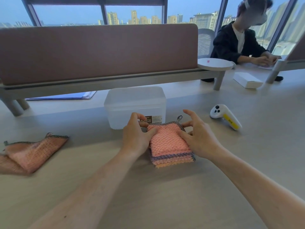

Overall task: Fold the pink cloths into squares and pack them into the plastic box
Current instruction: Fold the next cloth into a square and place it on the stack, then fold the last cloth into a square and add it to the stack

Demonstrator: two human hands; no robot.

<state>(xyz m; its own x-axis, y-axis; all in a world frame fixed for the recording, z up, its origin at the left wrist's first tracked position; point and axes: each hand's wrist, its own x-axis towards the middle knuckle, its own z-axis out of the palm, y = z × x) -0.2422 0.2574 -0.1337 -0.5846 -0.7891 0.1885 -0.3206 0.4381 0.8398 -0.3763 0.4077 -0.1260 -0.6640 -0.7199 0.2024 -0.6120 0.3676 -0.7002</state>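
Note:
A pink cloth folded into a square lies on the table in front of me, its layers stacked and a dark checked trim and hanging loop at its far edge. My left hand grips its left side, thumb on top. My right hand holds its right side, fingers partly spread. Just behind the cloth stands the translucent plastic box, with a brown label on its front. An unfolded pink cloth lies crumpled at the left of the table.
A white and yellow controller rests to the right of the box. A brown desk divider on grey legs runs behind, with blue papers under it. A white box and a seated person are at the far right.

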